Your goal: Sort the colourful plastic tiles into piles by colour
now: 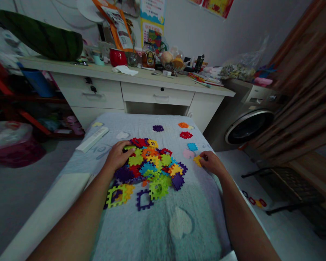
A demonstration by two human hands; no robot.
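Interlocking plastic building pieces with notched edges, green, yellow, red, blue, orange and purple, lie in a heap (149, 166) on the cloth-covered table (163, 239). At the heap's left edge, my left hand (118, 156) has its thumb and fingers closed around a green piece (129, 147). On the right side, my right hand (212, 162) pinches a yellow piece (197, 160) low over the cloth. A blue piece (192, 146) lies just beyond it. Farther off are a red piece (186, 135), an orange piece (183, 125) and a purple piece (158, 128).
A long white box (92, 139) lies on the table's left side. Behind stands a white desk (97, 87) bearing a watermelon (43, 40), jars and papers. A washing machine (247, 108) is at right, near a stool (290, 185) and several pieces on the floor.
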